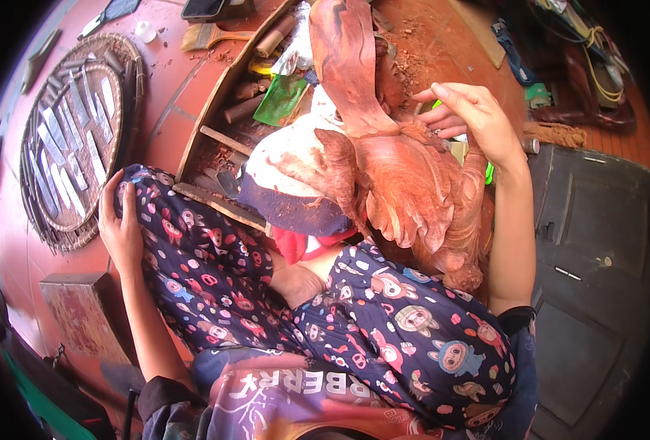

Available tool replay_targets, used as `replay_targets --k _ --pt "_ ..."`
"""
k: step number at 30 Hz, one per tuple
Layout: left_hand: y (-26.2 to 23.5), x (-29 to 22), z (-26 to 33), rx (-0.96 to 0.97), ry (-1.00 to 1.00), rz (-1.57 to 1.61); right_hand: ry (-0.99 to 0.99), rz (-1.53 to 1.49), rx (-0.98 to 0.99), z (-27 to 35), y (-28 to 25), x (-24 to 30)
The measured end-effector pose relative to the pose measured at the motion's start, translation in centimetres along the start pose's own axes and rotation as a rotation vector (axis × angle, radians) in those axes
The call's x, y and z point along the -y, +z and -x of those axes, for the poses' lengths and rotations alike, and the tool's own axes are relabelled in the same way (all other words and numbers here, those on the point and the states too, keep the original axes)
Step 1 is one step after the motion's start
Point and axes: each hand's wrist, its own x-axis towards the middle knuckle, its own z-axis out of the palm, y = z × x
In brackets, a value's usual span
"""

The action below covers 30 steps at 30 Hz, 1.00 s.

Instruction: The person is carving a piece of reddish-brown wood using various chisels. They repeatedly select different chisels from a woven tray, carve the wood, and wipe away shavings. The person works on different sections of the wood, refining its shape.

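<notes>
— Wooden carving (402, 158): reddish, winged, propped upright on the lap against a cloth-wrapped pad (296, 172); top leaning toward the wooden tool tray (219, 110).

— And the right hand (468, 117)?

— Raised at the carving's upper right side; fingers half curled and touching the wood, a small green-handled thing (489, 173) showing just under the wrist; cannot tell whether actually gripped. Left hand (120, 220) flat and relaxed on the patterned trouser knee (193, 257), holding nothing.

— Around it?

— Left of the knee, a round woven tray (131, 70) lined with pale-handled chisels (65, 154); near it a brush (208, 35) and a white cap (145, 31) on the red floor (171, 143); beyond the carving, wood shavings (413, 55) scattered about. Inside the tool tray, round handles and a green packet (281, 99), close behind the carving. At lower left, a small red-stained wooden block (83, 312).

— Room to move?

— Tight on the left — knee, tool tray's edge and woven tray close together; bare floor only between those two trays. On the right, a dark grey flat panel (596, 242) beside the forearm, with cords and tools (596, 51) farther up.
</notes>
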Motion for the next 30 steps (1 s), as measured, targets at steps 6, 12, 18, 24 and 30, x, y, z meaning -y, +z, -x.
replay_targets --k 6,12,18,24,30 --pt "0.22 -0.23 -0.20 -0.017 0.005 0.005 -0.001 0.027 -0.020 -0.19 -0.09 0.13" --pt "0.23 -0.29 -0.15 -0.017 0.005 -0.002 0.003 0.015 -0.026 -0.21 -0.02 -0.02" --pt "0.17 -0.29 -0.16 -0.009 -0.006 -0.001 0.012 0.032 -0.030 -0.12 -0.12 -0.03" --pt "0.19 -0.46 -0.14 -0.003 -0.003 0.015 -0.004 0.024 -0.042 -0.03 0.11 0.07" --pt "0.19 -0.36 -0.17 -0.010 -0.008 0.019 -0.003 0.019 -0.030 -0.20 0.01 0.10"
